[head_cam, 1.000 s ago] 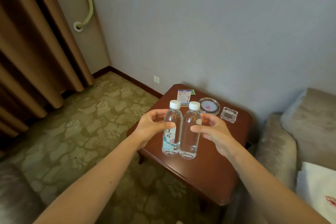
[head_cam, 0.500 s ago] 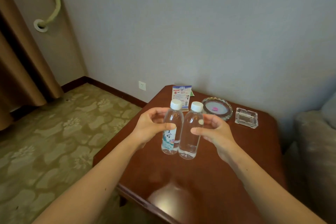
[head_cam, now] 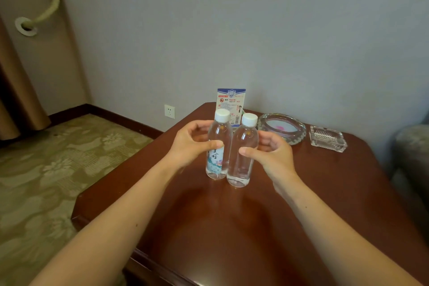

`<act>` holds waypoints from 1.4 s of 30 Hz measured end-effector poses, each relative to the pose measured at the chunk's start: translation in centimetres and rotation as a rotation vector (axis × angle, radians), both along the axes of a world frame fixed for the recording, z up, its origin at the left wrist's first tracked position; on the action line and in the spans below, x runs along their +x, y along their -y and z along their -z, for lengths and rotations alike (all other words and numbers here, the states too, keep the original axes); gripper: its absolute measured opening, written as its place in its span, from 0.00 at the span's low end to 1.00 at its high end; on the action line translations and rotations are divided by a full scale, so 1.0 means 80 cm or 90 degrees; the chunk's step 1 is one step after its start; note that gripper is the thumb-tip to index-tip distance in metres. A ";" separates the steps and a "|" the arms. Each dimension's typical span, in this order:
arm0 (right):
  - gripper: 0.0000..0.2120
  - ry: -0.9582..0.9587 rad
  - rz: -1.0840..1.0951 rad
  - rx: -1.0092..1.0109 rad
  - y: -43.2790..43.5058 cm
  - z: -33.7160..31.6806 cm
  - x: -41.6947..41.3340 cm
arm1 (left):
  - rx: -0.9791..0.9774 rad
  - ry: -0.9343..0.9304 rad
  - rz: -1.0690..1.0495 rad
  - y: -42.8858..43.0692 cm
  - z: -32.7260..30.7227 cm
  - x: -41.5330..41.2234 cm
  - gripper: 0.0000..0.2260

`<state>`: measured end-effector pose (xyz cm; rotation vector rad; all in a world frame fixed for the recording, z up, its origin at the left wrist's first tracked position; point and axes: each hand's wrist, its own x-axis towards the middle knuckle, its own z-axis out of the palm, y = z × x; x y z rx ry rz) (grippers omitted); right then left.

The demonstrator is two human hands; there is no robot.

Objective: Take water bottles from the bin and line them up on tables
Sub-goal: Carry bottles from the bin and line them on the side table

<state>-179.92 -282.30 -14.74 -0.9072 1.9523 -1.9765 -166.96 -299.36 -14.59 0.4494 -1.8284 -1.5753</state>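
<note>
Two clear water bottles with white caps stand upright side by side over the dark wooden table (head_cam: 232, 227). My left hand (head_cam: 191, 144) grips the left bottle (head_cam: 218, 137), which shows a blue and white label, thumb across its front. My right hand (head_cam: 270, 153) grips the right bottle (head_cam: 243, 160), whose front is plain and clear. The two bottles touch each other. Whether their bases rest on the tabletop or hover just above it, I cannot tell. The bin is out of sight.
At the table's back edge stand a printed card (head_cam: 231, 104), a round glass dish (head_cam: 282, 127) and a square glass ashtray (head_cam: 327, 138). A grey armchair (head_cam: 411, 153) sits to the right, patterned carpet (head_cam: 53, 176) and a curtain (head_cam: 14, 90) to the left.
The view has closed in on the table. Both hands have carried the bottles forward and lower, towards the tabletop, still held side by side.
</note>
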 end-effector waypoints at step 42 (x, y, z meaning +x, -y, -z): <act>0.35 -0.090 0.124 0.117 0.015 0.094 0.036 | -0.203 0.094 -0.102 -0.025 0.101 -0.006 0.38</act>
